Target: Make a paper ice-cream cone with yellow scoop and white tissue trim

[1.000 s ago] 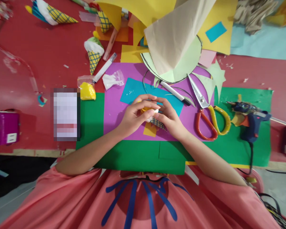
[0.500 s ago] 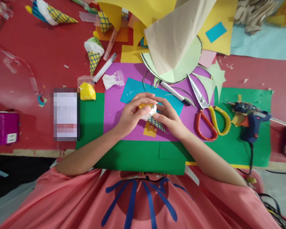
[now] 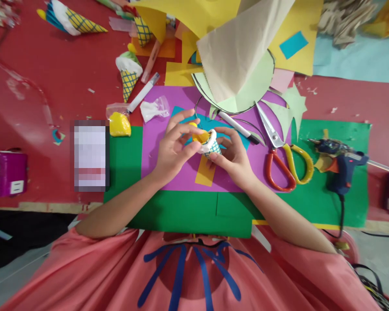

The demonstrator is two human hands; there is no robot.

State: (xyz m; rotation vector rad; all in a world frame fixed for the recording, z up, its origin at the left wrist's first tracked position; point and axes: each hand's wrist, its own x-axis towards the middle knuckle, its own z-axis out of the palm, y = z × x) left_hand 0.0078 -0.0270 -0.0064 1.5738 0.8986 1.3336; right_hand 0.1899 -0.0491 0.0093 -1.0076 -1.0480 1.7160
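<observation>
Between my hands is a small craft ice cream cone (image 3: 213, 147), white around its rim, yellow-orange at the top and blue-latticed on its side. My left hand (image 3: 176, 144) pinches the white rim and yellow top with thumb and fingers. Around the latticed side, my right hand (image 3: 233, 155) grips with its thumb in front; its other fingers are partly behind the cone. Beneath them lie a blue sheet (image 3: 178, 116), a yellow paper strip (image 3: 204, 172) and a purple sheet (image 3: 152, 160).
Scissors (image 3: 274, 137) and a capped marker (image 3: 238, 126) lie right of my hands. A glue gun (image 3: 342, 170) rests on the green sheet (image 3: 314, 207). To the left are a phone (image 3: 90, 155), yellow clay (image 3: 119, 124), white clay (image 3: 151, 110) and a finished-looking cone (image 3: 129, 75).
The cone has turned in my hands, so its latticed side and yellow top show more. My left hand's fingers have lifted and spread, and the yellow strip below is more exposed.
</observation>
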